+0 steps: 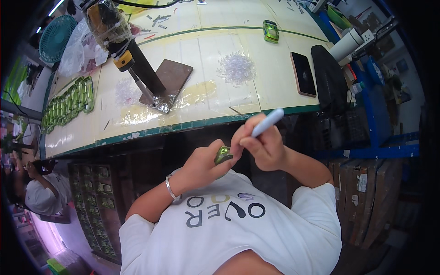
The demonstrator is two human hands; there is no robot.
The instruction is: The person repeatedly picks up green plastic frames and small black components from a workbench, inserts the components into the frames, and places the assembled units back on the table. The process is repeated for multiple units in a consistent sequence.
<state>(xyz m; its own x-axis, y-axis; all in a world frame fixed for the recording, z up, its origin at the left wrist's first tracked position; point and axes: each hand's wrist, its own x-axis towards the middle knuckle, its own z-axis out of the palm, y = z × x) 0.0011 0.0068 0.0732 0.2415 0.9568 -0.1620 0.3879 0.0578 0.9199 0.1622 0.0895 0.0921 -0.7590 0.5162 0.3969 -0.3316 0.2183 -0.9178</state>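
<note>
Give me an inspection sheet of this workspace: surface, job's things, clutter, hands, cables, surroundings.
Surface: cream worktable, green front edge, yellowish patch near the middle.
Job's things: green toy-car piece and pale-blue pen-shaped tool, both in hand; a row of green car shells at left.
Clutter: clear plastic bits heaped; smartphone beside a black case.
Hands: left hand grips the toy-car piece; right hand holds the pen-shaped tool, tip hidden.
Cables: black cable at the top edge.
Surroundings: teal fan and another person at left.
</note>
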